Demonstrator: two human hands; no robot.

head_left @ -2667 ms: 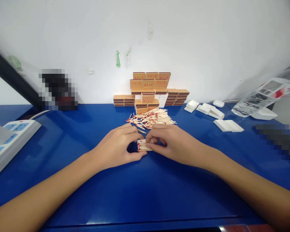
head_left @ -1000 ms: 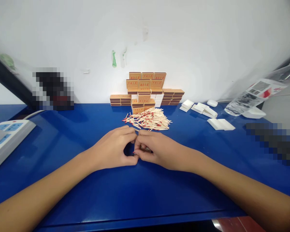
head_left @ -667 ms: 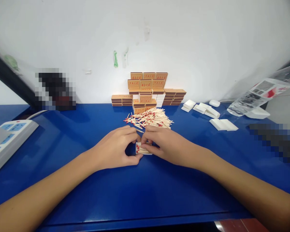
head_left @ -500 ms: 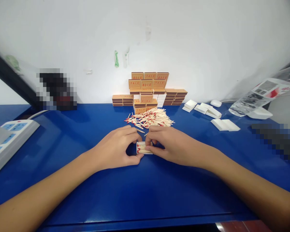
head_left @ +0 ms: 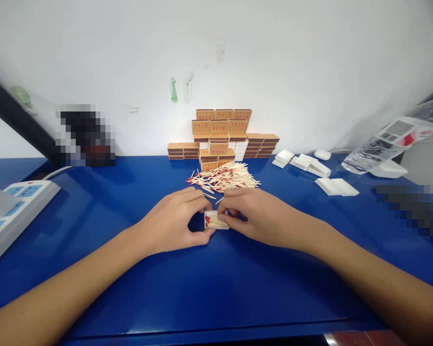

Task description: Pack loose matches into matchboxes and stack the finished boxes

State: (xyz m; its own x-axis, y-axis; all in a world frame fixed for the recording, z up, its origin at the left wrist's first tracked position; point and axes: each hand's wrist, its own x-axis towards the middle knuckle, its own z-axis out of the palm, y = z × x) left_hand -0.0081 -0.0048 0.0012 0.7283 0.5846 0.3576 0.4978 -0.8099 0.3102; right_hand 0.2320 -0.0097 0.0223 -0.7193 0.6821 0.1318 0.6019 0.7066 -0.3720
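A small white matchbox tray [head_left: 222,227] lies on the blue table between my two hands. Red-headed matches [head_left: 213,221] rest inside, their heads toward its left end. My left hand [head_left: 182,218] grips the left end, thumb at the near side and fingers at the far side. Over the right part of the tray, my right hand [head_left: 254,211] has its thumb and fingers closed on the matches; the fingertips partly hide them. Just beyond my hands is a heap of loose matches [head_left: 231,177].
Orange matchboxes [head_left: 219,127] are stacked against the wall behind the heap. Several white trays [head_left: 337,186] lie to the right, near a plastic bottle [head_left: 389,142]. A white power strip [head_left: 25,206] is at the left on the blue table [head_left: 216,288].
The matches in the tray have shifted, their red heads now bunched lower at the left end. My right fingers have moved slightly; my left hand keeps its hold.
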